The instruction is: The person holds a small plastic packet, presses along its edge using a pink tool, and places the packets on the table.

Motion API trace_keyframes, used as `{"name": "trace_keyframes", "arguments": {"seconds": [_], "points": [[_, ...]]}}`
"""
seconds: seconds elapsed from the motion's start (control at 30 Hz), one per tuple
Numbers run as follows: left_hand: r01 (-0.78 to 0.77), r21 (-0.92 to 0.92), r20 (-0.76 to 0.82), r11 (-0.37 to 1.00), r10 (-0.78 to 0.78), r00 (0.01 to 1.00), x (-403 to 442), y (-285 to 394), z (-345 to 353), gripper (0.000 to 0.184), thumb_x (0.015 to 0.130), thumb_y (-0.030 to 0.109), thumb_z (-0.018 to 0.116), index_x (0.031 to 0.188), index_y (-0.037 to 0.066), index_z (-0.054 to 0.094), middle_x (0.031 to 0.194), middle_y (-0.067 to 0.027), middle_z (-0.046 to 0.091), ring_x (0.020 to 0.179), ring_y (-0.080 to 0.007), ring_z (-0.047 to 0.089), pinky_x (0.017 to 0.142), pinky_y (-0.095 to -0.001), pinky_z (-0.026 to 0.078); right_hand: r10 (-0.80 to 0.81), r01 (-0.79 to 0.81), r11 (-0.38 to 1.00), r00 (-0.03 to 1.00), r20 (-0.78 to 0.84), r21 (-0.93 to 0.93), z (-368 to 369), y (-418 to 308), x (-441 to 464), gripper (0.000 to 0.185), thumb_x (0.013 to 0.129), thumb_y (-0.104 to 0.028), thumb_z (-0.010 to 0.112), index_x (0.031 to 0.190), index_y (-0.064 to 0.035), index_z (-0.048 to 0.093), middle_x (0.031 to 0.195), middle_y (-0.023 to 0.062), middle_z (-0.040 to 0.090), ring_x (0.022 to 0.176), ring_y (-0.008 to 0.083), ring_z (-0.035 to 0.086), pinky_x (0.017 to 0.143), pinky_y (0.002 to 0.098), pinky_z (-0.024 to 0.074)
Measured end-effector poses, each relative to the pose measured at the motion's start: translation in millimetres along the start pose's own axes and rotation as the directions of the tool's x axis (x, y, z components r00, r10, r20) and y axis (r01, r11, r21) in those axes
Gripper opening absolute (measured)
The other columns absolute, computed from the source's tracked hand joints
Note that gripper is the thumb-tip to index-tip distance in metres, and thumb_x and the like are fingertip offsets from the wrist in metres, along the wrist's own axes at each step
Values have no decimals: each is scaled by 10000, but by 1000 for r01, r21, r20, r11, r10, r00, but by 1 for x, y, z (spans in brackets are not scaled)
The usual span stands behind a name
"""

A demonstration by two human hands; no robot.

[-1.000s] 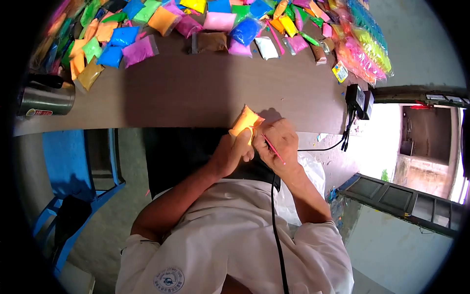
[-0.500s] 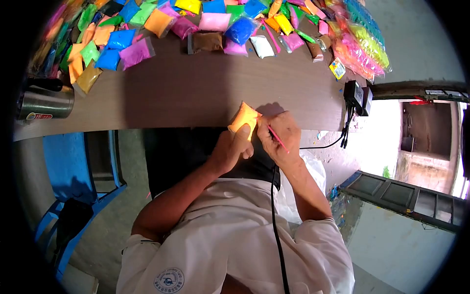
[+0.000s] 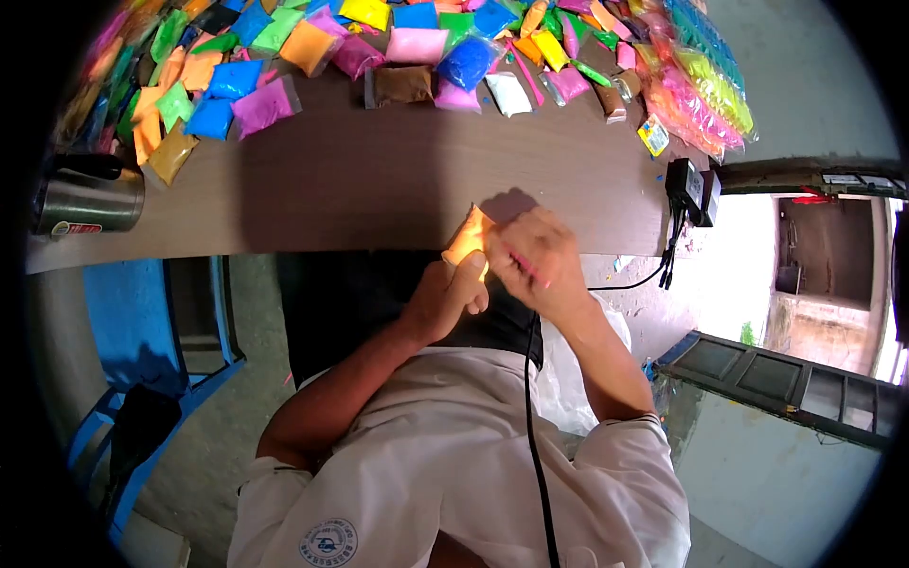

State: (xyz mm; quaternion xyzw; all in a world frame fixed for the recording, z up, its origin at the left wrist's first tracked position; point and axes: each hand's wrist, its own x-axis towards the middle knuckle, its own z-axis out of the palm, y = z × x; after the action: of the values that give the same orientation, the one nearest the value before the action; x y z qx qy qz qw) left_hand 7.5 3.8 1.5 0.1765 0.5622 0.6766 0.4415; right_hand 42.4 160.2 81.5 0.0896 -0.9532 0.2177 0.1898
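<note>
My left hand (image 3: pixel 445 301) is closed on a small, soft-looking orange packet (image 3: pixel 469 237), its thumb pressed on the lower part. The packet is held at the near edge of the table, one corner pointing up and away from me. My right hand (image 3: pixel 542 263) is curled around a thin pink stick (image 3: pixel 526 267), of which only a short length shows. Its fingertips are at the packet's right side and cover that edge. The right hand is slightly blurred, so I cannot tell whether the stick touches the packet.
Colourful packets (image 3: pixel 417 44) are heaped along the far side of the brown table (image 3: pixel 350 180). A metal mug (image 3: pixel 95 199) stands at the left edge. Black power adapters (image 3: pixel 684 185) with cables are at the right edge. A blue chair (image 3: pixel 133 317) is on the left.
My right hand has turned over the packet's right side, covering more of it. Less of the pink stick shows now. The left hand has stayed almost in place with the packet.
</note>
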Motion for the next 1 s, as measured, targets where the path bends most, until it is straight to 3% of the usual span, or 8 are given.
{"name": "trace_keyframes", "arguments": {"seconds": [0.07, 0.1, 0.27, 0.37, 0.43, 0.57, 0.63, 1.0], "points": [[-15, -7, 1, 1000, 15, 1000, 1, 4, 1, 601, 960, 462, 400, 620, -2, 575, 567, -70, 566, 566, -150, 555, 580, -283, 443, -78, 69, 980, 996, -45, -185, 1, 20, 1, 144, 683, 31, 690, 708, -42, 568, 634, 76, 520, 602, 275, 520, 543, 356, 417], [-33, -10, -2, 999, 33, 999, 2, 6, 1, 595, 959, 455, 407, 622, -5, 575, 566, -71, 567, 565, -149, 554, 580, -283, 443, 87, -95, 993, 991, -100, -75, 0, 23, 3, 134, 690, 31, 681, 712, -39, 569, 628, 81, 514, 597, 275, 517, 542, 356, 420], [5, -30, 4, 1000, -4, 1000, 2, 4, -1, 580, 967, 433, 404, 633, -9, 578, 573, -74, 571, 558, -144, 549, 574, -280, 441, 27, -27, 999, 1000, 2, -21, 3, 13, 8, 109, 716, 25, 661, 691, -22, 565, 620, 85, 533, 597, 285, 532, 554, 362, 430], [-1, -31, 5, 1000, 1, 1000, 0, 2, -1, 571, 972, 420, 401, 641, -11, 579, 578, -74, 573, 554, -143, 547, 570, -281, 442, 55, -59, 998, 993, -105, -34, 4, 30, 9, 107, 707, 16, 667, 686, -14, 566, 620, 83, 529, 600, 281, 537, 565, 360, 437], [10, -13, 2, 1000, -10, 1000, -2, 2, -3, 567, 974, 414, 400, 645, -11, 578, 580, -73, 573, 553, -142, 546, 568, -283, 442, 19, -13, 991, 999, -45, 133, -4, 13, 13, 85, 708, 6, 669, 705, -9, 585, 622, 97, 534, 606, 285, 543, 573, 361, 441], [-10, -35, 16, 999, 11, 1000, 0, 3, -3, 563, 976, 409, 403, 653, -15, 584, 582, -74, 578, 553, -140, 546, 566, -284, 446, -15, 13, 994, 1000, 17, 104, 6, 21, 9, 82, 710, -10, 631, 700, -50, 561, 643, 79, 526, 608, 288, 534, 610, 378, 450], [-32, -30, 23, 999, 33, 999, 0, 4, -3, 563, 977, 406, 404, 650, -15, 586, 582, -74, 579, 553, -139, 547, 565, -284, 447, 72, -71, 997, 997, -33, 9, 0, 26, 15, 83, 707, -12, 630, 697, -48, 556, 645, 82, 525, 605, 293, 532, 604, 374, 447], [20, -48, -13, 999, -21, 1000, -3, -2, -4, 563, 981, 374, 405, 606, -9, 576, 570, -74, 577, 547, -137, 544, 554, -282, 442, -75, 76, 997, 995, 70, -9, -5, 13, 15, 100, 727, -1, 674, 711, -27, 579, 653, 96, 541, 603, 285, 525, 562, 364, 426]]}}
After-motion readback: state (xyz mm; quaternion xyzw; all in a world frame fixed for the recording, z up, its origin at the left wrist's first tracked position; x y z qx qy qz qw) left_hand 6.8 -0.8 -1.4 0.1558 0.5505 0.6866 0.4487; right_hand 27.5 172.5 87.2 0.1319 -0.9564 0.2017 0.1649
